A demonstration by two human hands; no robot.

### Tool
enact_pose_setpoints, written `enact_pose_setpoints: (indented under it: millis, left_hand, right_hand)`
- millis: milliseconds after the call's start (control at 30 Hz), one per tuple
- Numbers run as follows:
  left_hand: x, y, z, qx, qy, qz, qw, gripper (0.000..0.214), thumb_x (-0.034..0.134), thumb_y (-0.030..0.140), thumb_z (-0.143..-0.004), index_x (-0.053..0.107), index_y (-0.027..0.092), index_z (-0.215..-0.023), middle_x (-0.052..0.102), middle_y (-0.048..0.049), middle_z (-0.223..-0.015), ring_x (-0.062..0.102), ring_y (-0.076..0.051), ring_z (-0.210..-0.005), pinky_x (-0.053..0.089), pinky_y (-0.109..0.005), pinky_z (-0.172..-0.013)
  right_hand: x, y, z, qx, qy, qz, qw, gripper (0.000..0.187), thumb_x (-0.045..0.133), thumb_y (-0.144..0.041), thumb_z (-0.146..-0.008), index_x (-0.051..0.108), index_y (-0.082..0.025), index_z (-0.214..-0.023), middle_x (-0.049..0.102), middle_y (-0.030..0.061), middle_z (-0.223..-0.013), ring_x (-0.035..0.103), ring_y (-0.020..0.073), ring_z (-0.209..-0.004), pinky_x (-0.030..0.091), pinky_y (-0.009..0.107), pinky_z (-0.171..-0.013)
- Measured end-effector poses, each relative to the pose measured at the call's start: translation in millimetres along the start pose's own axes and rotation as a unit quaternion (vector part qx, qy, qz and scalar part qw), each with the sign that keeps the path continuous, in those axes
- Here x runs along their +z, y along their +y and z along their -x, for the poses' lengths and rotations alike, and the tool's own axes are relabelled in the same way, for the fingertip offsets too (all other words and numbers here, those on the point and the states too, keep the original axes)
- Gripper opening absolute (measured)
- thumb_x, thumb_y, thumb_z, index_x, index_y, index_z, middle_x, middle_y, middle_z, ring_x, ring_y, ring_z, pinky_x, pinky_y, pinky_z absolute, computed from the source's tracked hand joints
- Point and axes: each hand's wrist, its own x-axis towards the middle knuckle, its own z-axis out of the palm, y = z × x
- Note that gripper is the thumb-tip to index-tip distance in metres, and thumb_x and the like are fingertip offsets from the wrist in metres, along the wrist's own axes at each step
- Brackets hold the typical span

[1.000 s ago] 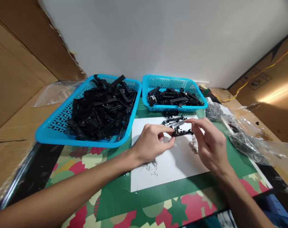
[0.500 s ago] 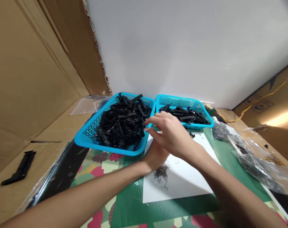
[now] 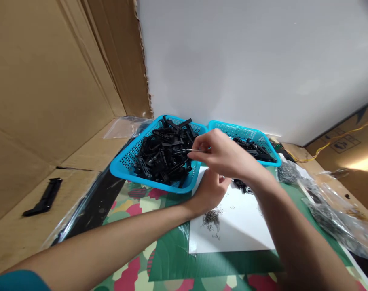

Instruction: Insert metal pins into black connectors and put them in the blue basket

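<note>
The green, patterned tabletop (image 3: 172, 258) lies nearest, with a white sheet (image 3: 238, 234) on it. At the sheet's near left is a loose pile of fine wire pieces (image 3: 212, 217). Just beyond it the left hand (image 3: 212, 188) is curled; I cannot tell whether its grip grasps anything. The right hand (image 3: 220, 151) crosses above it, its grip pinching a thin, pale metal piece (image 3: 192, 150) that points left, over the right side of the larger blue basket (image 3: 153, 184), heaped with black plastic parts (image 3: 166, 155). More black parts (image 3: 244, 187) lie on the sheet's far side, partly hidden by the right arm. Farther right stands a smaller blue basket (image 3: 244, 131), also holding black parts, before the pale wall (image 3: 217, 60).
</note>
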Motion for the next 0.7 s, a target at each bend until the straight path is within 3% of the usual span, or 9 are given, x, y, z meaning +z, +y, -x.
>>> enact_pose_setpoints:
  millis: [67,133,233,333,400,467,567,633,700]
  left_hand:
    - [-1.0,3.6,-2.2,0.012,-0.011,0.005,1.000,0.026,0.064,0.038,-0.103,0.073,0.015,-0.109,0.071,-0.0077,-0.110,0.066,-0.019,-0.085,0.057,-0.035,-0.080]
    - [-2.4,5.4,-3.9,0.024,-0.016,0.019,0.999,0.034,0.054,0.043,-0.105,0.073,0.015,-0.099,0.069,-0.0053,-0.096,0.056,-0.014,-0.070,0.049,-0.029,-0.068]
    - [-4.4,6.5,-3.7,0.030,-0.054,0.066,0.996,0.049,0.042,0.054,-0.107,0.070,0.015,-0.098,0.067,-0.0045,-0.086,0.047,-0.012,-0.061,0.041,-0.028,-0.061]
    - [-7.1,11.6,-0.7,0.038,-0.171,0.121,0.977,0.046,0.046,0.052,-0.107,0.069,0.014,-0.095,0.069,-0.0065,-0.085,0.050,-0.012,-0.063,0.041,-0.029,-0.064]
    - [-9.7,18.9,0.1,0.035,-0.202,0.121,0.971,0.034,0.055,0.046,-0.104,0.067,0.014,-0.103,0.071,-0.0064,-0.091,0.048,-0.011,-0.063,0.040,-0.027,-0.060]
    - [-12.1,27.6,-1.3,0.008,-0.232,0.113,0.966,0.021,0.073,0.032,-0.092,0.065,0.015,-0.102,0.071,-0.0048,-0.093,0.053,-0.012,-0.071,0.044,-0.025,-0.067]
    - [-12.5,36.9,-5.6,-0.021,-0.260,0.127,0.957,0.025,0.066,0.038,-0.098,0.068,0.013,-0.103,0.074,-0.0073,-0.096,0.054,-0.011,-0.069,0.044,-0.023,-0.062]
    - [-10.8,37.8,-7.7,-0.055,-0.253,0.113,0.959,0.040,0.057,0.049,-0.104,0.070,0.012,-0.095,0.073,-0.0070,-0.083,0.052,-0.010,-0.060,0.039,-0.022,-0.052]
    - [-9.0,34.7,-8.6,-0.075,-0.236,0.100,0.964,0.038,0.067,0.049,-0.100,0.073,0.012,-0.099,0.073,-0.0057,-0.079,0.051,-0.009,-0.054,0.037,-0.021,-0.048]
  right_hand:
    - [-14.5,18.6,20.6,0.005,0.025,-0.189,0.982,0.029,0.071,-0.036,-0.098,0.063,-0.018,-0.076,0.047,-0.0046,-0.061,0.038,0.0088,-0.056,0.028,0.027,-0.053]
    - [-25.8,40.9,47.1,0.039,0.028,-0.344,0.938,0.032,0.072,-0.043,-0.098,0.059,-0.020,-0.081,0.038,-0.0082,-0.059,0.026,0.0072,-0.051,0.019,0.026,-0.047]
    - [-35.8,74.6,86.6,0.081,-0.006,-0.455,0.887,0.033,0.076,-0.045,-0.096,0.057,-0.022,-0.084,0.027,-0.0114,-0.058,0.016,0.0071,-0.051,0.011,0.025,-0.046]
    - [-39.4,101.1,115.2,0.098,-0.015,-0.488,0.867,0.035,0.079,-0.047,-0.093,0.057,-0.021,-0.084,0.027,-0.0116,-0.059,0.016,0.0070,-0.051,0.012,0.024,-0.047]
    - [-39.1,114.0,127.4,0.110,0.005,-0.494,0.862,0.038,0.082,-0.050,-0.089,0.057,-0.021,-0.082,0.028,-0.0117,-0.059,0.017,0.0068,-0.051,0.013,0.024,-0.048]
    - [-36.9,124.2,136.0,0.124,0.029,-0.483,0.866,0.040,0.085,-0.051,-0.085,0.059,-0.021,-0.080,0.031,-0.0114,-0.059,0.019,0.0068,-0.051,0.014,0.024,-0.049]
    - [-30.4,134.9,146.2,0.138,0.047,-0.455,0.878,0.042,0.086,-0.055,-0.081,0.064,-0.019,-0.079,0.038,-0.0096,-0.058,0.025,0.0075,-0.051,0.018,0.025,-0.050]
    - [-25.1,138.6,153.1,0.153,0.051,-0.434,0.886,0.042,0.085,-0.056,-0.080,0.068,-0.018,-0.080,0.042,-0.0079,-0.058,0.028,0.0081,-0.052,0.020,0.026,-0.051]
    - [-20.4,139.8,162.4,0.186,0.067,-0.398,0.896,0.041,0.084,-0.056,-0.081,0.072,-0.016,-0.085,0.046,-0.0059,-0.061,0.031,0.0086,-0.052,0.021,0.026,-0.051]
